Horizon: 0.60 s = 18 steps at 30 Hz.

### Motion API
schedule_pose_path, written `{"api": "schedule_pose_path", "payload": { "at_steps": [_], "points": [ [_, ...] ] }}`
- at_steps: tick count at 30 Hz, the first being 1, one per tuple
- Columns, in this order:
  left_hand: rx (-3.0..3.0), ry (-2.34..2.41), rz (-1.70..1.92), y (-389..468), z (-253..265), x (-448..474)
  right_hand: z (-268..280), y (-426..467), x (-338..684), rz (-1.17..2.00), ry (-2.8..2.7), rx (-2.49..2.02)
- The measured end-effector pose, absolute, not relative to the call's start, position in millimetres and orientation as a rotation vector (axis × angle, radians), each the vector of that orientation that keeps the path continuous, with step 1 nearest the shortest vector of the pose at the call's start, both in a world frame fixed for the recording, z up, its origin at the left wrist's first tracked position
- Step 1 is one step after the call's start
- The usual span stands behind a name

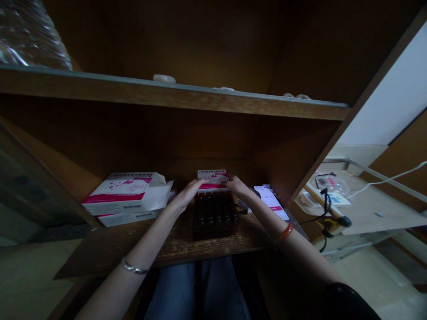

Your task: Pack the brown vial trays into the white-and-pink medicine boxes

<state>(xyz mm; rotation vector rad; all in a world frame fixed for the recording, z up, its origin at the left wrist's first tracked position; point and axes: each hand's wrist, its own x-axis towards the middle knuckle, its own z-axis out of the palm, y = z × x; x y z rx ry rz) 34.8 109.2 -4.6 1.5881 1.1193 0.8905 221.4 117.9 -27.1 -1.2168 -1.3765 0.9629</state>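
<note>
- Head view shows us working inside a dark wooden cabinet, with both arms reaching onto the surface of its lower compartment.
- Our left hand and right hand meet on a small pink-and-white box, one at each side. The fingers curl around its ends, so we judge both grips to be grasping the box rather than resting on it; the dim light leaves some doubt.
- The box sits at the far end of a dark tray of vials, which lies at the middle of the surface, between our forearms.
- Step in hand, as we judge it: handling the box directly above or against the far edge of the tray. Whether box and tray touch cannot be told.
- The next move calls for a level, two-sided hold and slow travel, since the vials stand close beneath the fingers.
- At left lie two stacked pink-and-white cartons, the upper one with an open flap. At right a lit phone lies on the surface, its screen partly blurred.
- Hard to make out: print on the box, vial count, and small pale items on the upper shelf.
</note>
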Motion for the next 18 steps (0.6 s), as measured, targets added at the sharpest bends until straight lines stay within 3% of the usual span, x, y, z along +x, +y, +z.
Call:
{"api": "schedule_pose_path", "payload": {
  "at_steps": [5, 10, 18],
  "points": [
    [1.931, 1.116, 0.876, 61, 9, 16, -1, 72, 232, 0.808, -1.484, -1.111],
    [2.583, 0.983, 0.705, 27, -4, -6, 14, 11, 244, 0.615, -2.15, -1.051],
    [2.621, 0.958, 0.689, 37, -12, -10, -3, 1, 241, 0.456, -2.276, -1.183]
  ]
}}
